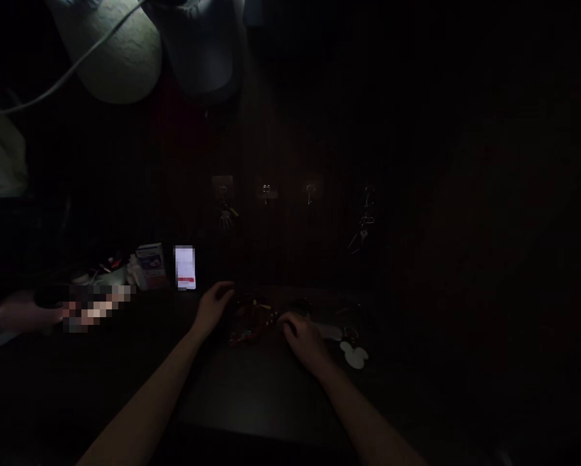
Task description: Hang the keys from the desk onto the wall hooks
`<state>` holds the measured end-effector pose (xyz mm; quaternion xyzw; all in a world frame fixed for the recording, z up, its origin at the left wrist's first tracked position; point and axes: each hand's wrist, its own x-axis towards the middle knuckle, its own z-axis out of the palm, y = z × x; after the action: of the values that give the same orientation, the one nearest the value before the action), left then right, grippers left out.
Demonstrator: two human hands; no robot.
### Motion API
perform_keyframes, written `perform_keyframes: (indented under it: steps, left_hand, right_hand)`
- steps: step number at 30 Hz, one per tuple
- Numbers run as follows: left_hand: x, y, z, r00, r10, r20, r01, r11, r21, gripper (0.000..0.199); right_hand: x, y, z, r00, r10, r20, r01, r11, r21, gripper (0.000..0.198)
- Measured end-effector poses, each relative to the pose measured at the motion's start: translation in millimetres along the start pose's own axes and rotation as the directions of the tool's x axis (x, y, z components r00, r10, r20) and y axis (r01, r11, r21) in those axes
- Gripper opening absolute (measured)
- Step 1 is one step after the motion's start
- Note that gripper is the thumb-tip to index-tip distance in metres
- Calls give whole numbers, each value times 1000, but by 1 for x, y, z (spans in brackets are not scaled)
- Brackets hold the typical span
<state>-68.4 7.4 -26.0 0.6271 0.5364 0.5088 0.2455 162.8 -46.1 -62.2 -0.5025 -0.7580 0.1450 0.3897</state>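
In the dim head view, my left hand (213, 305) reaches over the dark tabletop with its fingers stretched out and the thumb apart; nothing shows in it. To its right lies a tangled heap of dark red strands with small yellow beads (254, 321). At the heap's right edge, my right hand (304, 336) has its fingers curled downward. Its fingertips are hard to see, and what they hold, if anything, cannot be made out. Just beyond that hand lie a pale flat strip (330, 331), a small ring (351, 332) and a white mouse-head-shaped tag (354, 355).
A lit phone (184, 266) stands upright behind my left hand, beside a small box (151, 265). Keys (363, 234) hang from wall hooks at the back. Caps (113, 55) and a white cable (84, 57) hang at upper left. A pink rounded object (26, 312) lies far left.
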Motion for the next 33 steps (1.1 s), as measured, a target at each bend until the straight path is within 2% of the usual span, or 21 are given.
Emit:
perform_keyframes:
  steps: [7, 10, 12, 15, 17, 19, 23, 29, 33]
  left_hand:
    - [-20, -8, 19, 992, 90, 91, -98, 991, 91, 26]
    - [-25, -15, 28, 979, 167, 118, -184, 970, 157, 26]
    - [-27, -17, 32, 954, 248, 168, -281, 934, 219, 29]
    - [-31, -16, 33, 890, 357, 284, -436, 850, 297, 35]
    - [-33, -14, 33, 855, 389, 344, -498, 801, 333, 36]
    - [-34, -13, 34, 838, 392, 379, -522, 776, 354, 33]
    - [-32, -15, 34, 846, 365, 388, -501, 793, 347, 29]
    - [-29, -11, 32, 906, 284, 314, -380, 873, 307, 35]
    - [-28, -4, 27, 941, 176, 288, -265, 913, 309, 44]
  right_hand:
    - [0, -1, 0, 1000, -1, -11, 1, 1000, -16, 22]
    - [0, -2, 0, 1000, 4, -13, -5, 1000, -26, 22]
    - [0, -3, -1, 1000, 3, -8, -3, 1000, -26, 22]
    - [-1, -4, -1, 1000, -10, -2, 10, 999, -32, 22]
    - [-2, -5, -1, 1000, -21, -5, 20, 999, -45, 22]
    - [-3, -5, -1, 999, -31, -15, 30, 998, -51, 22]
    - [-4, -5, -2, 999, -27, -39, 26, 999, -37, 22]
    - [-3, -3, -7, 997, -55, -62, 49, 995, -85, 22]
    - [-3, -2, -11, 993, -51, -103, 39, 992, -121, 22]
